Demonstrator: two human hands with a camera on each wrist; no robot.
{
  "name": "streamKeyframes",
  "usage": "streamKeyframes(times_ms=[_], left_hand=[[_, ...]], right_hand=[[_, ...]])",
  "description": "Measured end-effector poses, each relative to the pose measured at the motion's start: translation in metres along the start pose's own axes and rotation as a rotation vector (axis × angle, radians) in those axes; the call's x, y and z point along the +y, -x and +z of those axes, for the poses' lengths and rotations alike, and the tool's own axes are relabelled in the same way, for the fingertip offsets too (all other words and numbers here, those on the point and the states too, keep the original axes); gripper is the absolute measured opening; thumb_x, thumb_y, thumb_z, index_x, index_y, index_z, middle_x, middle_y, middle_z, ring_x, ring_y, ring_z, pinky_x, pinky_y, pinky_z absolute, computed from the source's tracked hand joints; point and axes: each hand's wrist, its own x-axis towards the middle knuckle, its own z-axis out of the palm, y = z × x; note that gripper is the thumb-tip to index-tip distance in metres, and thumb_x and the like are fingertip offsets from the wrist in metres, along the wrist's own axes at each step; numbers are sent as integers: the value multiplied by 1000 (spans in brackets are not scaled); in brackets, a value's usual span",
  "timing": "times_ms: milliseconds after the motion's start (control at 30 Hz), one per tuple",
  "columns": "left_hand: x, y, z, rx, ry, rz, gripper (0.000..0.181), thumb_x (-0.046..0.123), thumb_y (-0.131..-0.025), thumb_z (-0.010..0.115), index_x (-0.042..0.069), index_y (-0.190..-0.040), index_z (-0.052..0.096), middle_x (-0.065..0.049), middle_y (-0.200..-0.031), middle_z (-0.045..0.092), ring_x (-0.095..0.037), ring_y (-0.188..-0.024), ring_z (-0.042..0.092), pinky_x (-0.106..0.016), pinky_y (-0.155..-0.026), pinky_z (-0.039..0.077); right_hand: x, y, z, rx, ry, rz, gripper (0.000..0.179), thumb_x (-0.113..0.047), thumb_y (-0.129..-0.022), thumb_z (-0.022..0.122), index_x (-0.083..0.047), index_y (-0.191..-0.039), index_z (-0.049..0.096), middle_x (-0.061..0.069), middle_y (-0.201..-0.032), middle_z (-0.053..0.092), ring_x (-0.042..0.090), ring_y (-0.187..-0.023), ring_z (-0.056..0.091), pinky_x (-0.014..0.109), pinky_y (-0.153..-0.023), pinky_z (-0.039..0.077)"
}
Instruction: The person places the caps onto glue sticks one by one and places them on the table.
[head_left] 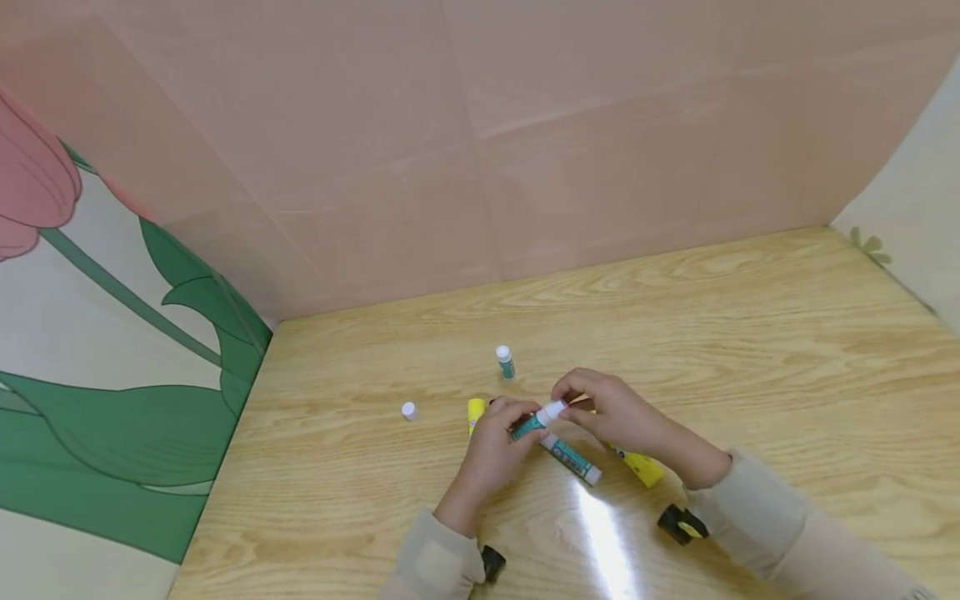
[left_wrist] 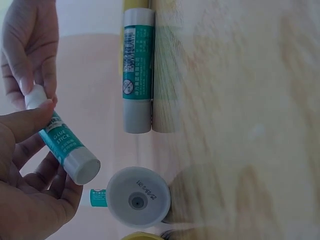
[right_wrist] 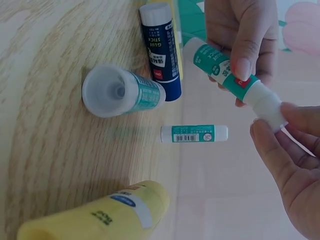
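Observation:
My left hand point(head_left: 495, 450) grips the green-labelled body of a glue stick point(left_wrist: 61, 139), which tilts up above the table. Thumb and fingers of my right hand point(head_left: 618, 410) pinch the white cap point(right_wrist: 270, 113) at the stick's other end. The cap is in line with the body. Beneath the hands a second green-and-white glue stick point(head_left: 572, 460) lies on its side. In the right wrist view a dark blue glue stick point(right_wrist: 161, 52) with a white cap is near the left hand; from the head the hands hide most of it.
Farther back a small green-and-white glue stick point(head_left: 506, 365) stands upright. A loose white cap point(head_left: 408, 411) is at the left. One yellow tube point(head_left: 476, 410) shows behind the left hand, and another yellow tube point(head_left: 645, 469) lies under the right forearm. A pink wall backs the wooden table point(head_left: 337, 483).

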Motion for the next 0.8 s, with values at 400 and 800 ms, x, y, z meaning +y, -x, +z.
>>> streamKeyframes(times_ms=[400,800], left_hand=[[1,1,0,2,-23,6,24,17,-77,64,10,-100,62,4,-91,51,-14,-84,49,-22,-70,44],[1,2,1,12,-18,47,23,16,-77,65,9,-98,62,3,-88,52,-15,-82,49,-20,-68,43]], right_hand=[[-1,0,3,26,65,-96,17,7,-76,59,-7,-87,57,0,-89,55,15,-83,55,22,-68,48],[0,0,7,33,68,-136,18,7,-75,60,-6,-86,58,1,-88,56,14,-81,55,21,-68,48]])
